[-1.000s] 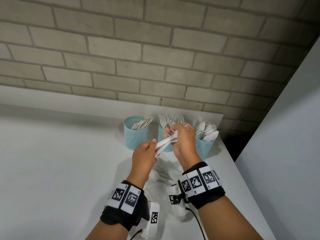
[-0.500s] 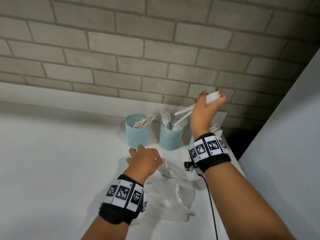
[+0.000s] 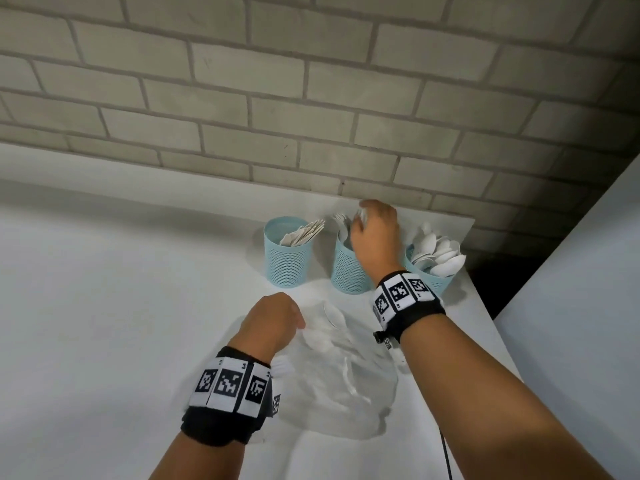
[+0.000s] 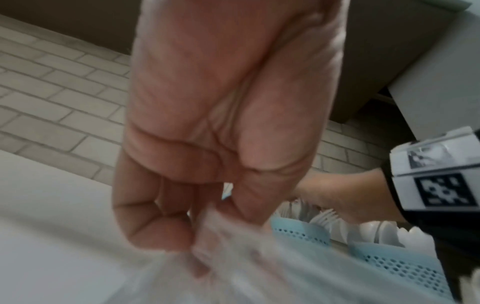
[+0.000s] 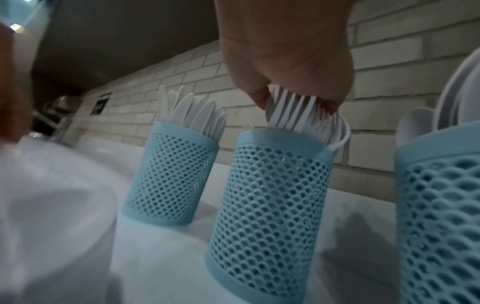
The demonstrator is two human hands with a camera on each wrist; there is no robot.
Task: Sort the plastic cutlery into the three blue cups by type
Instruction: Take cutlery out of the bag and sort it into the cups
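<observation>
Three blue mesh cups stand in a row by the brick wall. The left cup (image 3: 288, 261) holds knives (image 5: 192, 115), the middle cup (image 3: 346, 275) forks, the right cup (image 3: 436, 282) spoons (image 3: 438, 252). My right hand (image 3: 363, 216) is over the middle cup (image 5: 270, 205) and pinches a bundle of white forks (image 5: 296, 115) by their tines, handles down inside the cup. My left hand (image 3: 277, 317) rests nearer me, its curled fingers (image 4: 155, 222) pinching the edge of a clear plastic bag (image 3: 343, 382). White spoons (image 3: 332, 315) lie in the bag.
The white table (image 3: 121, 306) ends just right of the spoon cup, with a dark gap (image 3: 495, 285) and a grey panel (image 3: 571, 306) beyond. The brick wall (image 3: 311, 116) runs behind the cups. A thin black cable (image 3: 446, 455) hangs under my right forearm.
My right hand swung the forks up high, then brought them down into the middle cup. My left hand let go of the forks and dropped onto the plastic bag.
</observation>
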